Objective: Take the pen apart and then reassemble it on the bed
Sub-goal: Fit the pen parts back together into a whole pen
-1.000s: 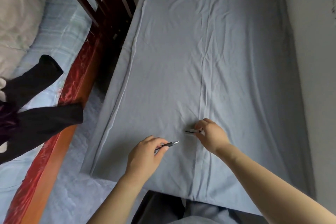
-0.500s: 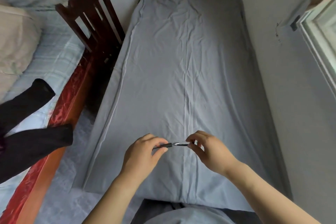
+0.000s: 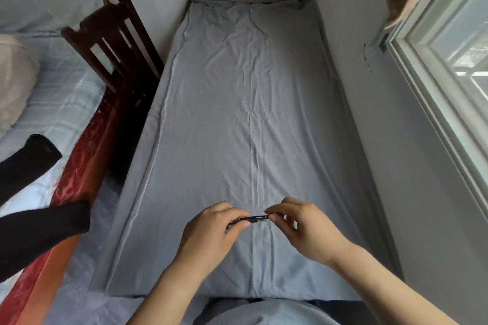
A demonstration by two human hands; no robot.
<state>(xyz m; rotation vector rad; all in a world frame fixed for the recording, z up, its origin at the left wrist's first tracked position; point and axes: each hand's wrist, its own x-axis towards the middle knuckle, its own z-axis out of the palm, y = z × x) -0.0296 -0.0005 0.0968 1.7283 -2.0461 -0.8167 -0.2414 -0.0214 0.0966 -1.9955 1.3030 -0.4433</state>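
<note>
Head view: the left hand [image 3: 211, 229] and right hand [image 3: 303, 224] each pinch one end of the black pen [image 3: 255, 218], holding it level between them. It hangs just above the grey bed [image 3: 237, 113] near its foot.

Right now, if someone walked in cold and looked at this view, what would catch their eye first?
First, the two hands low in the middle: the left hand and right hand pinch opposite ends of a small black pen just above the bed, whose wrinkled grey sheet fills the centre. Next, the dark wooden chair standing at the bed's left edge, and the bright window on the right.
</note>
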